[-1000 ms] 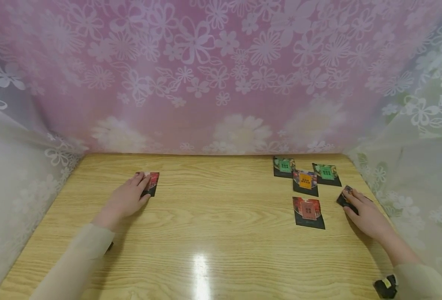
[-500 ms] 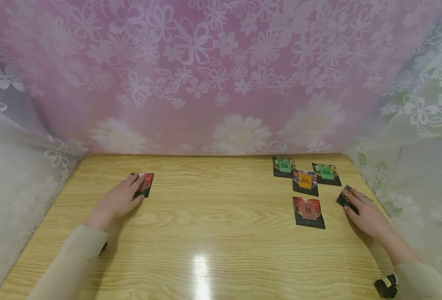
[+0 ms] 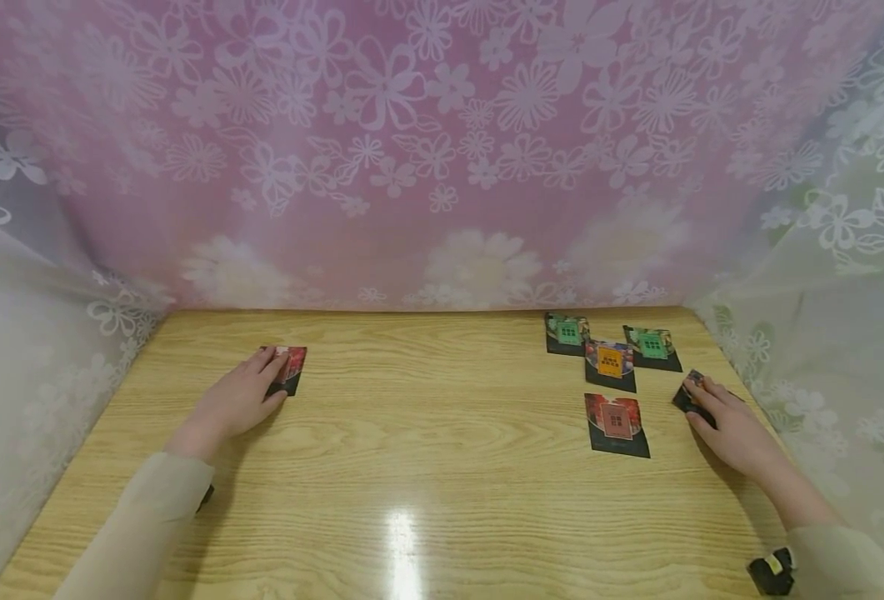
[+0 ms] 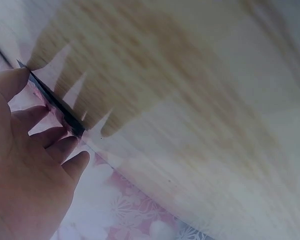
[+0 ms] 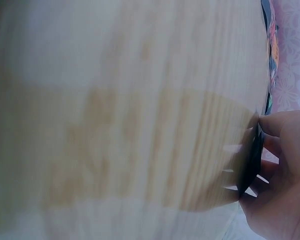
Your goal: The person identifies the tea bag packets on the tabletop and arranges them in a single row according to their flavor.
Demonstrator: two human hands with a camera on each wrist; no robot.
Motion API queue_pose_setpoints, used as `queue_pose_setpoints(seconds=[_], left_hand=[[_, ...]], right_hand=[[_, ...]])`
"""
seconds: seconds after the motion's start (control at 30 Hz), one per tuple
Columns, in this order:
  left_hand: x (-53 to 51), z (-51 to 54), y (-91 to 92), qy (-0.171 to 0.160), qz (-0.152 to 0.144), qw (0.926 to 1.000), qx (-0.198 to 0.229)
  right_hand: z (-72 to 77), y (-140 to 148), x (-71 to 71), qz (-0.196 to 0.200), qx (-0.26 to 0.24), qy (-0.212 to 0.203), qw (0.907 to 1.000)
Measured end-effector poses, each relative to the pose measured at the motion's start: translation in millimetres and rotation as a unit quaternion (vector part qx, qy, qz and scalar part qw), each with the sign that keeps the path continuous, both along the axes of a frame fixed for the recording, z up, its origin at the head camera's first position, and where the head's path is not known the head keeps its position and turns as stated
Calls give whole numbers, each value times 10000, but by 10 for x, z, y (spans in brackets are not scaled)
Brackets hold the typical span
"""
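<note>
A red-and-black packet lies at the left of the table, partly covered by my left hand, whose fingers rest on it. The left wrist view has this packet nearly edge-on, with the thumb at one end of it and the left hand's other fingers along it. At the right side my right hand rests its fingers on a dark packet, mostly hidden. From the right wrist, the dark packet stretches between thumb and fingers of the right hand.
Two green-labelled packets lie at the back right, with an orange-labelled one between them, nearer me. A red-labelled packet lies in front. Floral curtains surround the table. A black object is beside the right sleeve.
My left hand and the red-and-black packet have shifted slightly left along the table, then stopped. The right hand and the other packets have stayed put.
</note>
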State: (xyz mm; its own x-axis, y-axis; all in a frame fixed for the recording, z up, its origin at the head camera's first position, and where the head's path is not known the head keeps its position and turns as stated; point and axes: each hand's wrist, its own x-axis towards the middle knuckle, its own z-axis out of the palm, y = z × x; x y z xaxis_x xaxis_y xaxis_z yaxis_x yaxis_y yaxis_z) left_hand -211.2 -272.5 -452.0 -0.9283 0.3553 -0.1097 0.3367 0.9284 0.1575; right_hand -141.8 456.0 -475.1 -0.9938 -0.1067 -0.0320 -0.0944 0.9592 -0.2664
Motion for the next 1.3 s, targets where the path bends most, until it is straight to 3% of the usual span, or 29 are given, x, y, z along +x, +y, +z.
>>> queue_pose_setpoints(seconds=[0.27,0.5,0.77,1.0,1.3], left_hand=[[-18,10,-3,176,-36,9998,-14],[-71,-15,193,483,-466,9977,2],[-145,-10,680,653,-1036,9923,206],[-251,3,1153,887,-1569,9836,11],[-297,34,1746,409,-2058,9776,-139]], right_hand=[[-16,16,-7,69,-76,68,9999],[-38,26,-6,81,-88,176,9998],[-49,34,-11,74,-50,165,9998],[-48,32,1,43,-81,81,9999],[-52,29,0,79,-110,141,9998]])
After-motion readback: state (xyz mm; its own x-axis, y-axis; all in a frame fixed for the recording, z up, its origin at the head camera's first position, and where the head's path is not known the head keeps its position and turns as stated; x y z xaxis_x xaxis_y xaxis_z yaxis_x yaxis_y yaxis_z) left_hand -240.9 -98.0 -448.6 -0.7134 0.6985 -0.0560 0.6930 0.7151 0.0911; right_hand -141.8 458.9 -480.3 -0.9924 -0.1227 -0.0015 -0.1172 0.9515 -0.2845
